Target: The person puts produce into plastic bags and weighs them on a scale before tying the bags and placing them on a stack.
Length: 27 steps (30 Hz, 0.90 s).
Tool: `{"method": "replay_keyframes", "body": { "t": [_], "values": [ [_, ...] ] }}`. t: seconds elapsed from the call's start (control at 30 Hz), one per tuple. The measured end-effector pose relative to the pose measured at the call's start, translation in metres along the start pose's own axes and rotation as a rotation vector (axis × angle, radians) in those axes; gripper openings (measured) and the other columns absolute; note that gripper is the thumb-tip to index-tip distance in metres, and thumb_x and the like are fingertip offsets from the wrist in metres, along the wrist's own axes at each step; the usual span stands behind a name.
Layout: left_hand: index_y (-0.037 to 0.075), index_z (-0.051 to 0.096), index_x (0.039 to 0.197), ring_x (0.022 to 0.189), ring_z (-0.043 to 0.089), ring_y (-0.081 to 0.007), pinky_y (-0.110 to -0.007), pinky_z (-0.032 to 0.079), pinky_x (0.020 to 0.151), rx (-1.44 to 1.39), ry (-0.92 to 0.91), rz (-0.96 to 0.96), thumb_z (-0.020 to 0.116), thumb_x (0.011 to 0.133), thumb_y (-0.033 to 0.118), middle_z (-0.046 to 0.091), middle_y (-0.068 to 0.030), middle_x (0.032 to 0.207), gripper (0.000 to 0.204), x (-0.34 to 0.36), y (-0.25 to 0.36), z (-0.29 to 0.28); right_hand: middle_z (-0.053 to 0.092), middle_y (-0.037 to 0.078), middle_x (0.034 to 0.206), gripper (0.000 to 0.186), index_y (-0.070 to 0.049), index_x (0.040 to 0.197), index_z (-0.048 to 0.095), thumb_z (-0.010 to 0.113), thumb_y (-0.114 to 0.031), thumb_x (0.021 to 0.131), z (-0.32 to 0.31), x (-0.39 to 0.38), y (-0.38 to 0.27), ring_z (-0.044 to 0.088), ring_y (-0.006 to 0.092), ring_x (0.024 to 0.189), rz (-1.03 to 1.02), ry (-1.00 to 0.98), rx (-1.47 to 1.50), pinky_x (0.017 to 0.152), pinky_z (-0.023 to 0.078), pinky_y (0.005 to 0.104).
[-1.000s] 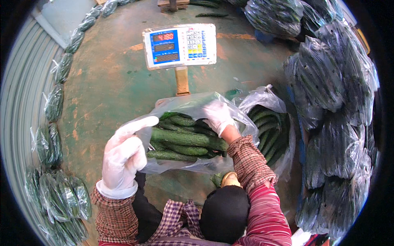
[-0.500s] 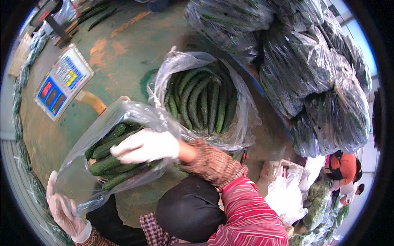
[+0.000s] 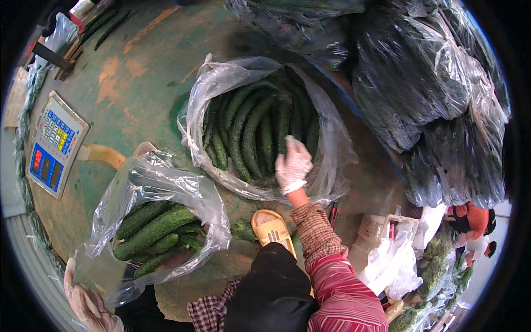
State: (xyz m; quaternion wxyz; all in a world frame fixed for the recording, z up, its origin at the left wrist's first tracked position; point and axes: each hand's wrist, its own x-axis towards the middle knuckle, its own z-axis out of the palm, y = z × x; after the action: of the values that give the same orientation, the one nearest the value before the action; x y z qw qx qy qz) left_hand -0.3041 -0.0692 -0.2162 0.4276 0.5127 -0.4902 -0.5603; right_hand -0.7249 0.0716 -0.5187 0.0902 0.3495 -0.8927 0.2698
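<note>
My right hand (image 3: 293, 165), in a white glove, reaches over the near edge of a large clear plastic bag. Long dark green cucumbers (image 3: 251, 133) lie side by side inside it. The fingers are slightly bent and a little apart, and nothing shows in them. My left hand (image 3: 87, 303), also gloved, is closed on the rim of a smaller clear plastic bag (image 3: 213, 213) at the lower left. That bag stands open with several cucumbers (image 3: 157, 227) in it, lying slantwise.
A scale display (image 3: 56, 145) on a pale post stands at the left. Clear bags stuffed with dark green produce (image 3: 409, 77) are piled at the right. Below them is a crate (image 3: 370, 238) with white plastic bags (image 3: 392, 265). My yellow sandal (image 3: 272, 228) is between the two bags; other people (image 3: 470, 221) are far right.
My right hand has moved from over the smaller bag's cucumbers across to the large bag at the right. My left hand stays at the smaller bag's rim. The view has shifted a little.
</note>
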Motion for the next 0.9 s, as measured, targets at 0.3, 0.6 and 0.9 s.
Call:
{"method": "replay_keyframes", "body": {
  "t": [0.3,0.6,0.9],
  "values": [
    [-0.013,0.02,0.137,0.04,0.029,0.0001,-0.014,0.025,0.035,-0.119,0.159,0.067,0.044,0.091,0.001,0.038,0.0046,0.057,0.054,0.003,0.006,-0.005,0.04,0.023,0.138,0.081,0.001,0.14,0.029,0.066,-0.032,0.076,0.061,-0.004,-0.025,0.04,0.0355,0.128,0.337,-0.548,0.47,0.105,0.033,0.0366],
    [-0.013,0.012,0.139,0.032,0.043,-0.0108,-0.021,0.039,0.029,-0.4,-0.035,0.074,0.049,0.089,0.016,0.054,-0.0084,0.05,0.069,-0.008,0.022,-0.015,0.051,0.027,0.125,0.064,0.015,0.133,0.032,0.059,-0.014,0.083,-0.17,0.05,-0.091,0.064,0.0305,0.095,-0.165,-1.403,1.699,0.068,0.054,0.0293],
    [-0.003,-0.004,0.143,0.035,0.036,-0.0086,-0.02,0.031,0.029,-0.56,-0.13,-0.044,0.038,0.092,0.003,0.049,-0.006,0.058,0.067,-0.018,0.017,-0.035,0.064,0.013,0.092,0.026,-0.001,0.107,0.062,0.058,-0.016,0.086,-0.094,0.012,-0.257,0.062,0.0248,0.079,-0.772,-0.82,1.134,0.072,0.05,0.0335]
  ]
}}
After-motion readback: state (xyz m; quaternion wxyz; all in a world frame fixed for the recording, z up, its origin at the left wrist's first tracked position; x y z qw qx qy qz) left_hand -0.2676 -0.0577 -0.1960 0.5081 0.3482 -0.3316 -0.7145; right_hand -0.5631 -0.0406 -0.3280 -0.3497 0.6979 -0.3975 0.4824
